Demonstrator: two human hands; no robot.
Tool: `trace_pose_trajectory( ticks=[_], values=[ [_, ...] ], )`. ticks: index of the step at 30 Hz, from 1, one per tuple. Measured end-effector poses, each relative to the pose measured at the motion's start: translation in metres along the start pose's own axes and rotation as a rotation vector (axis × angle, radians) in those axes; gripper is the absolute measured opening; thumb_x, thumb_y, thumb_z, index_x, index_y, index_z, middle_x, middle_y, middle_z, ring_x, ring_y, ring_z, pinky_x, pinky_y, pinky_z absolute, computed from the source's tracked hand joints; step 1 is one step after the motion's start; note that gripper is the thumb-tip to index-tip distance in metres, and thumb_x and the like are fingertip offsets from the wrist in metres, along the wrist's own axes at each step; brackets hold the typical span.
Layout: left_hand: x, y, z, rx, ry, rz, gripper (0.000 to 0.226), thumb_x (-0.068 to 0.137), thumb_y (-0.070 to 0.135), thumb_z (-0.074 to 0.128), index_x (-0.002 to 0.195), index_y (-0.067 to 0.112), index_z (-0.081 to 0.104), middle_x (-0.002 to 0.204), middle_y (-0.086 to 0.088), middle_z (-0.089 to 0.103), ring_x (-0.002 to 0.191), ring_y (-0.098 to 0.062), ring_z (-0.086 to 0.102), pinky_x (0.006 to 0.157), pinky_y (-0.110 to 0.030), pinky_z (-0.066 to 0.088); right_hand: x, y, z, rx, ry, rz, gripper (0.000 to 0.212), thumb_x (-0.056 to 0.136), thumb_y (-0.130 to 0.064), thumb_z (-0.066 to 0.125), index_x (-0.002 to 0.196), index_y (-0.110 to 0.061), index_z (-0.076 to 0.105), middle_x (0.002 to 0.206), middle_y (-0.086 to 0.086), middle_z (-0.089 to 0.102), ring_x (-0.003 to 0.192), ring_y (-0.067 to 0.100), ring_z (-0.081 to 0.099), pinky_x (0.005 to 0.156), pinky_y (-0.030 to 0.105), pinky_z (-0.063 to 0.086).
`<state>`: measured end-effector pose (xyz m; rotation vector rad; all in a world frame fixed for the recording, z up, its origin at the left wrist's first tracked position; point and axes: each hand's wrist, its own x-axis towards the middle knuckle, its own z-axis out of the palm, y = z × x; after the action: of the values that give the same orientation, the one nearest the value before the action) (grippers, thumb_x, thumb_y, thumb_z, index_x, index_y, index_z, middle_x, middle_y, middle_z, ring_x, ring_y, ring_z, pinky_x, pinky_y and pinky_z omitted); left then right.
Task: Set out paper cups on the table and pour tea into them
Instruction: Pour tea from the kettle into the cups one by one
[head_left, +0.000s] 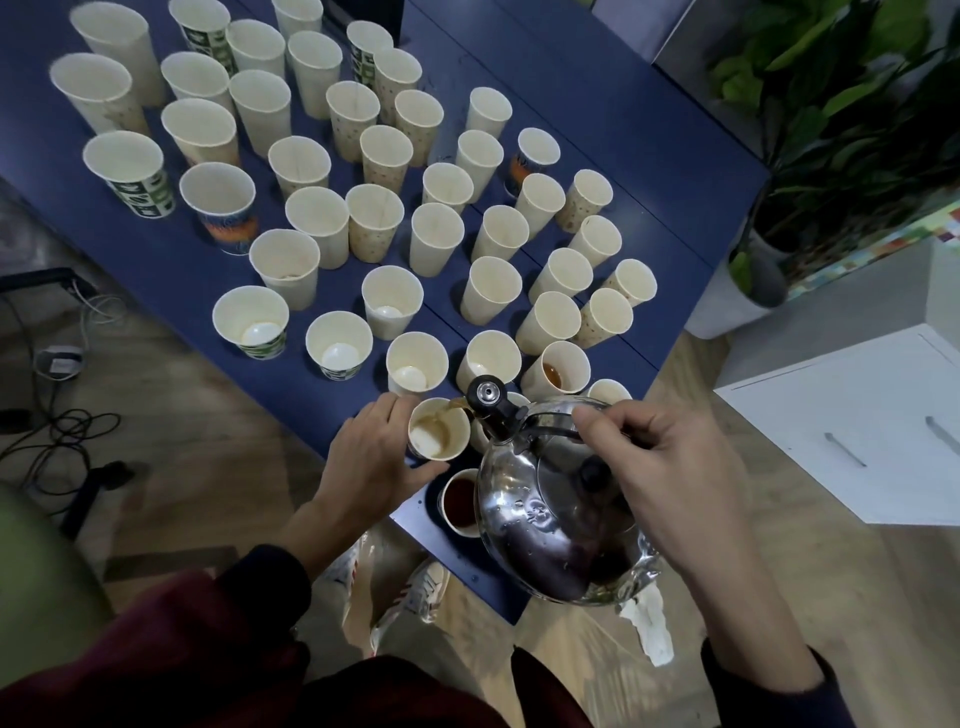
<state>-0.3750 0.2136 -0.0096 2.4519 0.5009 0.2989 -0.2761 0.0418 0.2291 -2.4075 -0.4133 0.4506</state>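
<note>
steel kettle (550, 514) in right fingers (613, 431) pours into cup (439, 428) left fingers (410, 470) grip.

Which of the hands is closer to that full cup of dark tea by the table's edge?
Left. The left hand sits just left of the dark tea cup; the right hand grips the kettle handle across it.

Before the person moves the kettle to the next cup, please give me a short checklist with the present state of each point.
1. Left hand steadies the cup being filled: ok.
2. Right hand grips the kettle handle: ok.
3. Tea lands inside the cup: ok.
4. This cup is full enough: not ok, the bottom still shows.
5. Empty cup stands near: ok.
6. Tea left in kettle: cannot tell.
</note>
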Motion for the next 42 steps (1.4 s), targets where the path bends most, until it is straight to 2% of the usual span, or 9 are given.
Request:
trace_pose_trajectory(
  ticks=[7, 17, 20, 24, 26, 29, 34, 38, 42],
  values=[
    [0.000, 0.001, -0.001, 0.010, 0.004, 0.015, 0.072, 0.068, 0.057, 0.082, 0.123, 0.016, 0.060, 0.105, -0.003, 0.064, 0.088, -0.020, 0.060, 0.068, -0.036, 0.054, 0.002, 0.007, 0.001, 0.029, 0.011, 0.004, 0.038, 0.091, -0.029, 0.072, 0.055, -0.015, 0.065, 0.056, 0.012, 0.060, 0.048, 0.009, 0.047, 0.048, 0.018, 0.034],
    [0.001, 0.002, -0.005, 0.011, -0.004, 0.033, 0.071, 0.067, 0.057, 0.084, 0.120, 0.015, 0.062, 0.104, -0.003, 0.067, 0.087, -0.020, 0.063, 0.067, -0.035, 0.056, 0.001, 0.007, -0.001, 0.037, 0.021, -0.005, 0.035, 0.090, -0.031, 0.073, 0.059, -0.015, 0.069, 0.058, 0.013, 0.060, 0.048, 0.009, 0.044, 0.050, 0.016, 0.036],
    [0.001, 0.004, -0.009, 0.030, 0.036, 0.043, 0.065, 0.070, 0.059, 0.080, 0.115, 0.015, 0.064, 0.099, -0.002, 0.067, 0.082, -0.017, 0.061, 0.064, -0.030, 0.052, 0.000, 0.007, 0.000, 0.073, 0.040, -0.006, 0.032, 0.090, -0.030, 0.072, 0.061, -0.015, 0.071, 0.056, 0.007, 0.060, 0.047, 0.006, 0.043, 0.048, 0.015, 0.035],
    [0.007, 0.008, -0.018, 0.070, 0.131, 0.069, 0.052, 0.078, 0.060, 0.066, 0.104, 0.015, 0.066, 0.093, -0.001, 0.063, 0.076, -0.018, 0.057, 0.059, -0.033, 0.049, 0.003, 0.008, 0.001, 0.180, 0.073, 0.000, 0.033, 0.092, -0.027, 0.070, 0.065, -0.010, 0.071, 0.053, 0.001, 0.055, 0.051, 0.006, 0.045, 0.050, 0.015, 0.034],
    [0.012, 0.011, -0.024, 0.064, 0.191, 0.104, 0.046, 0.081, 0.055, 0.066, 0.099, 0.012, 0.066, 0.090, -0.003, 0.062, 0.075, -0.020, 0.056, 0.057, -0.034, 0.047, 0.004, 0.007, 0.002, 0.222, 0.088, -0.004, 0.034, 0.093, -0.027, 0.069, 0.063, -0.010, 0.070, 0.049, -0.008, 0.051, 0.051, 0.005, 0.045, 0.051, 0.016, 0.035],
    [0.025, 0.015, -0.030, 0.029, 0.223, 0.153, 0.039, 0.080, 0.044, 0.072, 0.097, 0.010, 0.067, 0.088, -0.005, 0.061, 0.075, -0.024, 0.057, 0.058, -0.035, 0.046, 0.007, 0.003, 0.001, 0.240, 0.126, -0.002, 0.037, 0.093, -0.028, 0.069, 0.061, -0.009, 0.067, 0.045, -0.011, 0.046, 0.047, 0.005, 0.042, 0.052, 0.021, 0.035],
    [0.062, 0.018, -0.033, 0.067, 0.081, 0.218, 0.039, 0.076, 0.039, 0.074, 0.100, 0.010, 0.065, 0.094, -0.007, 0.059, 0.084, -0.029, 0.059, 0.066, -0.039, 0.045, 0.013, -0.004, -0.001, 0.265, 0.214, 0.004, 0.032, 0.091, -0.033, 0.071, 0.068, -0.012, 0.072, 0.046, -0.010, 0.048, 0.047, 0.007, 0.042, 0.057, 0.029, 0.036],
    [0.095, 0.029, -0.031, 0.188, -0.067, 0.225, 0.059, 0.076, 0.045, 0.075, 0.122, 0.012, 0.060, 0.108, -0.008, 0.058, 0.098, -0.029, 0.058, 0.083, -0.045, 0.049, 0.019, -0.002, -0.005, 0.211, 0.250, 0.004, 0.034, 0.092, -0.037, 0.070, 0.065, -0.016, 0.069, 0.043, -0.011, 0.042, 0.046, 0.008, 0.036, 0.058, 0.030, 0.031],
    [0.115, 0.046, -0.026, 0.259, -0.174, 0.227, 0.073, 0.078, 0.053, 0.072, 0.135, 0.015, 0.047, 0.123, -0.008, 0.054, 0.111, -0.030, 0.051, 0.089, -0.043, 0.042, 0.026, 0.003, -0.012, 0.148, 0.248, 0.006, 0.034, 0.091, -0.044, 0.067, 0.071, -0.017, 0.071, 0.045, -0.008, 0.048, 0.047, 0.012, 0.042, 0.058, 0.034, 0.038]
  ],
)
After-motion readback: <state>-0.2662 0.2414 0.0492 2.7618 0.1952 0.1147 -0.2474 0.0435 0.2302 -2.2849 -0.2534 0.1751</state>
